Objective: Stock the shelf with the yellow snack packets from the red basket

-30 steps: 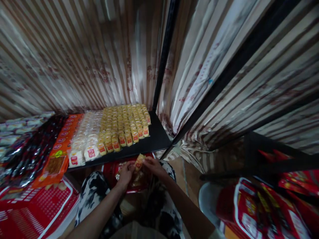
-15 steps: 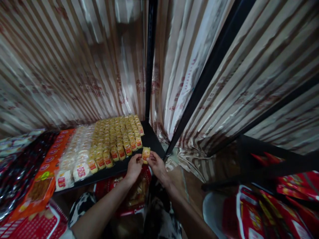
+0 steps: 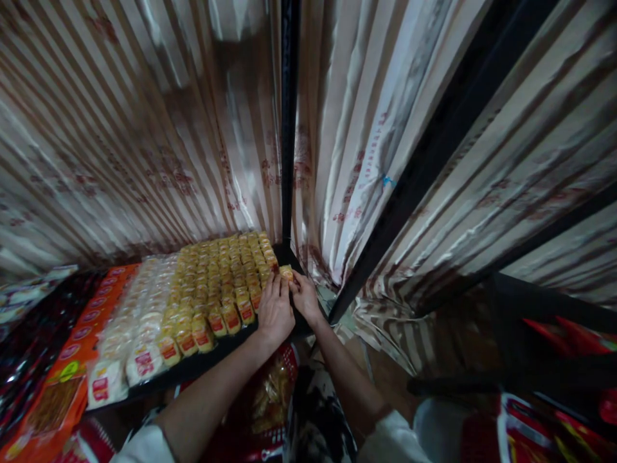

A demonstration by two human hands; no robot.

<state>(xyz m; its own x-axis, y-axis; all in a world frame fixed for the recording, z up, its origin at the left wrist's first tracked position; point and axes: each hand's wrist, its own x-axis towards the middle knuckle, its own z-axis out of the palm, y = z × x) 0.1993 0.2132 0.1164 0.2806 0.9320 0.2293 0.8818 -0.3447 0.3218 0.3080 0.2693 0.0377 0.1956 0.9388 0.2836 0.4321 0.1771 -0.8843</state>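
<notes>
Rows of small yellow wrapped snack packets [image 3: 219,276] stand packed together on a black shelf [image 3: 193,370], their red labels facing the front. My left hand [image 3: 276,308] lies palm down at the right end of these rows, fingers stretched out over the nearest packets. Between its fingertips and my right hand [image 3: 306,297] is a single yellow snack packet [image 3: 286,271]. The right fingers pinch that packet from its right side, close beside the last row. My left fingers partly hide the packets beneath them.
White wrapped packets [image 3: 144,360], an orange snack bag [image 3: 65,379] and dark shiny packages [image 3: 33,360] lie leftward on the shelf. Black posts [image 3: 290,128] rise at the corner before striped curtains [image 3: 144,128]. Below sits a red basket [image 3: 267,444] of packets.
Both hands have moved from the shelf's front edge inward to the right end of the rows, carrying the packet. My left hand has gone from pinching it to lying flat over the rows.
</notes>
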